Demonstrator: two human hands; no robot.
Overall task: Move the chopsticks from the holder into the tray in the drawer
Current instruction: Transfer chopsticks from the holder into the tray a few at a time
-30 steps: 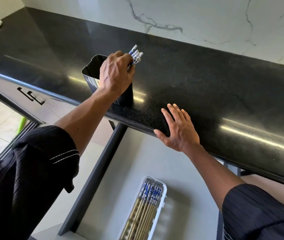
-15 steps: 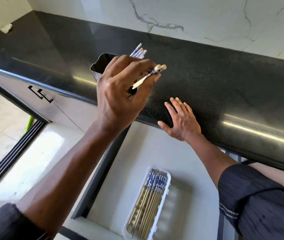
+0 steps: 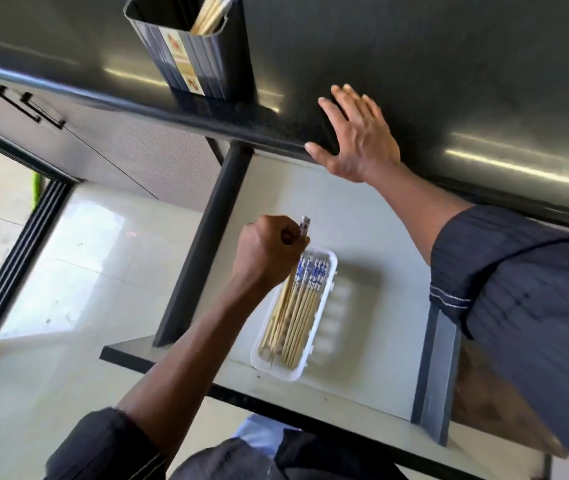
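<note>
My left hand (image 3: 266, 253) is closed around a pair of chopsticks (image 3: 287, 295) with blue-and-white tops, their tips angled down into the white tray (image 3: 326, 308). The tray lies in the open drawer (image 3: 362, 237) and holds several bamboo chopsticks side by side. The dark ribbed holder (image 3: 207, 60) stands on the black countertop (image 3: 449, 64) near its front edge, with more chopsticks (image 3: 208, 15) leaning inside. Flat on the counter edge above the drawer rests my right hand (image 3: 357, 136), fingers spread, holding nothing.
The drawer has dark side rails (image 3: 203, 247) left and right and a dark front edge (image 3: 276, 407) near my body. A closed cabinet front with a black handle (image 3: 30, 105) is at the left. Glossy floor tiles (image 3: 78, 282) lie below.
My left hand has carried the pair of chopsticks from above the holder down into the drawer over the tray. The view has tilted downward. My right hand has stayed on the counter edge.
</note>
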